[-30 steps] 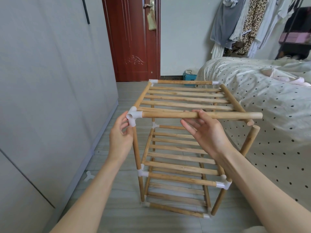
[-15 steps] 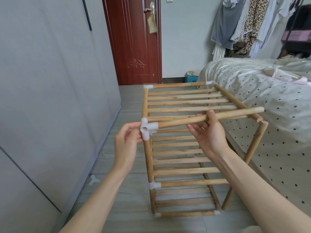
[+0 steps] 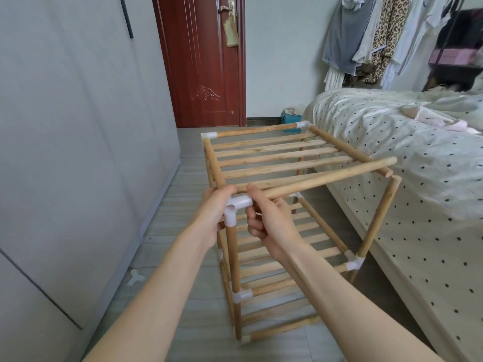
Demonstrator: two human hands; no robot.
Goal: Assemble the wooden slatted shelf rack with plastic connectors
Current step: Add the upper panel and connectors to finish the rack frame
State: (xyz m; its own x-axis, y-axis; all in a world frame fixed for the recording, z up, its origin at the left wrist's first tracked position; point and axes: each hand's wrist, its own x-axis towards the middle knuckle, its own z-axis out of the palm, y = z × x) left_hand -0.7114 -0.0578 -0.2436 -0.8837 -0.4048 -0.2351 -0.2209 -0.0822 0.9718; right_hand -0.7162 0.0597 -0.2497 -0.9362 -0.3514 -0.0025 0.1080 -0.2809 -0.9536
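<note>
Wooden rods and white plastic joints are making up the rack that is standing on the grey floor in front of you, between the pale wardrobe and the dotted bed. You are holding its near left top corner with both hands. Your left hand is curling round the outer side of the white connector, which is sitting on top of the near left upright, with the fingertips reaching over the top beside the side rail. Your right hand is pinching the loose front rod just beside the connector, thumb on top and fingers folded beneath. That rod's near end is meeting the connector's side socket; how far it is seated, I cannot tell. Its far end is sticking out free, lying above the end of the right side rail and above the bare top of the near right upright, touching neither as far as one can see. A spare white connector is lying on the floor near the wardrobe. A red-brown door is standing shut beyond the rack, and clothes are hanging above the bed.
</note>
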